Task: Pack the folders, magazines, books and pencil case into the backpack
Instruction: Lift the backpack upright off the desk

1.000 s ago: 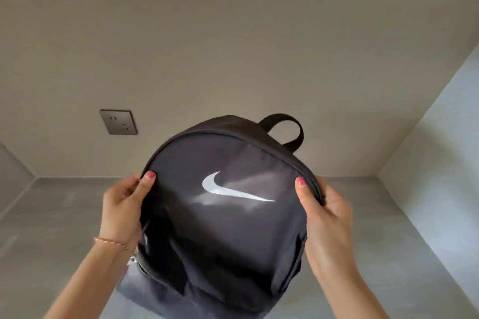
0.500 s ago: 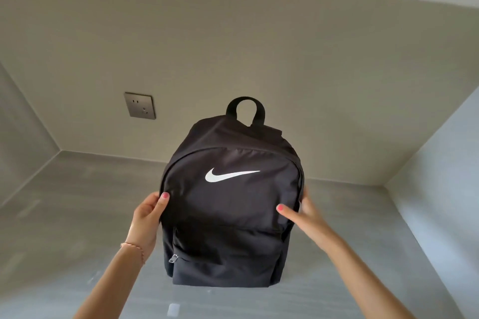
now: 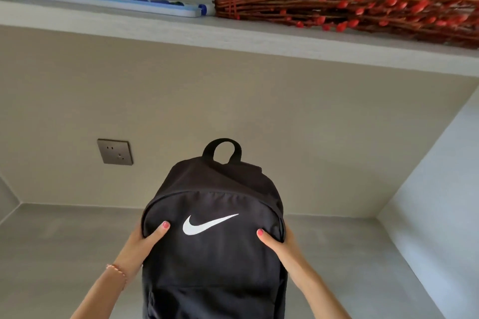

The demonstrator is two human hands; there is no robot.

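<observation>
A black backpack (image 3: 215, 261) with a white swoosh logo stands upright in the lower middle of the head view, front panel toward me, its carry loop at the top. Its zips look closed. My left hand (image 3: 141, 246) grips its left side, thumb pressed on the front panel. On the opposite side my right hand (image 3: 278, 243) holds it the same way. The bag's bottom is cut off by the frame edge. No folders, magazines, books or pencil case are in view.
The bag is in a grey-floored alcove (image 3: 64, 246) with a beige back wall and a wall socket (image 3: 114, 151). A shelf (image 3: 233, 33) overhead carries a bundle of red-budded twigs (image 3: 350, 8) and a flat blue item (image 3: 108, 0). A pale side wall (image 3: 440, 202) closes the right.
The view has tilted upward, revealing the shelf above. The backpack sits lower in the frame, and both hands have shifted higher up its sides, near the logo.
</observation>
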